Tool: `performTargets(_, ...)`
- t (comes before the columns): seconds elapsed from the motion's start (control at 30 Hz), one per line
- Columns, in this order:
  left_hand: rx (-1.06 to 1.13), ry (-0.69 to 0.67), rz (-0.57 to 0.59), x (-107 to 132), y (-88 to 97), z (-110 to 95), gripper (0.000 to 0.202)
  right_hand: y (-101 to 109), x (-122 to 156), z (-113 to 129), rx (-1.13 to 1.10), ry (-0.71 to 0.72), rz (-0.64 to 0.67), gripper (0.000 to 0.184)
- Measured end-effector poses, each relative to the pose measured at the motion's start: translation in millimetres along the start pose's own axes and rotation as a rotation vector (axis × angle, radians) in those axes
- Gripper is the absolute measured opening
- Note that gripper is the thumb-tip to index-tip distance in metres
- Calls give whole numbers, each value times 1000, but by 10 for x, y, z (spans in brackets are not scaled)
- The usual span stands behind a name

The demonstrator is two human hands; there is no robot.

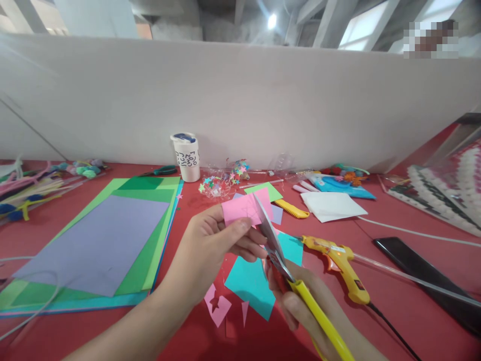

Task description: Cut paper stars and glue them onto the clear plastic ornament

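A small piece of pink paper [240, 208] with a faint star outline drawn on it is pinched in my left hand [214, 240], thumb in front and fingers behind. My right hand [308, 301] grips scissors [274, 243] with yellow handles. Their blades point up and lie against the right part of the pink paper; whether they are parted is hard to make out. Beneath my hands, turquoise paper [251, 286] rests on the red table [188, 331]. Pink offcuts [220, 313] lie beside it, one with a ragged hole.
Coloured sheets [101, 240] are stacked at left. A white cup [188, 158] stands at the back beside star garland [221, 183]. On the right are a yellow cutter [291, 208], a yellow glue gun [338, 260] with its cord, white paper [334, 205] and a black strip [424, 281].
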State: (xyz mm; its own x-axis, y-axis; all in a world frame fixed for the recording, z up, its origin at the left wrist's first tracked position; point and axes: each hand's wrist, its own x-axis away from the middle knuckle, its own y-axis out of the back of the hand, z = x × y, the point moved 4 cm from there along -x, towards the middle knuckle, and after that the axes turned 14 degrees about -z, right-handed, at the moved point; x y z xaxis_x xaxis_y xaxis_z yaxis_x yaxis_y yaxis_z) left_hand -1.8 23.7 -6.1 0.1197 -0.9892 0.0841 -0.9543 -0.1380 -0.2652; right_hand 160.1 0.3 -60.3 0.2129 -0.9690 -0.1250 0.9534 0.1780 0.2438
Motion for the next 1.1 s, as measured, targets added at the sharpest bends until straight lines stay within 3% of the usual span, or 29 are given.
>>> performTargets(0.1, 3, 1, 10, 8, -5, -9, 10, -4, 12, -41, 15, -27, 21, 29)
performTargets(0.63, 9, 11, 21, -4, 12, -38, 11, 8, 13, -57, 36, -30, 47, 51)
performTargets(1.1, -11, 5, 15, 0, 17, -47, 8, 3, 28, -33, 53, -33, 19, 45)
